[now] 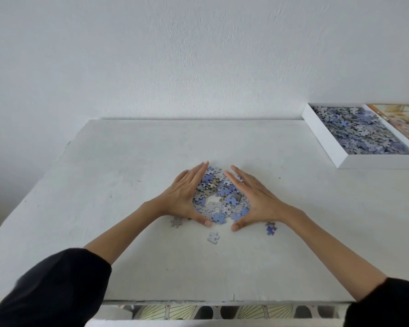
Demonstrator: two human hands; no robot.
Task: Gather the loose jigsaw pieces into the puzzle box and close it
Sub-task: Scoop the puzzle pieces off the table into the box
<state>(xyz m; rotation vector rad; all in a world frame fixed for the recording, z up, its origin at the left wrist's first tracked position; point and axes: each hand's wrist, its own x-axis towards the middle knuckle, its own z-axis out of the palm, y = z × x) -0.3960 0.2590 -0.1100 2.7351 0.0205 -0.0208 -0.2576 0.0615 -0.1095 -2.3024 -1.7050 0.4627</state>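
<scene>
White wall backs a pale surface (132,156). The left hand (185,197) and right hand (256,197) stand on edge with fingers straight, spread in a ring around the heap of jigsaw pieces (222,193), corralling them. This looks like the gathering step. Next the heap must be scooped up and carried to the open puzzle box (324,138), well apart at the far right and already holding many pieces. Three stray pieces (213,237) lie outside the ring. The lid (401,121) seems to lie just beyond the box.
</scene>
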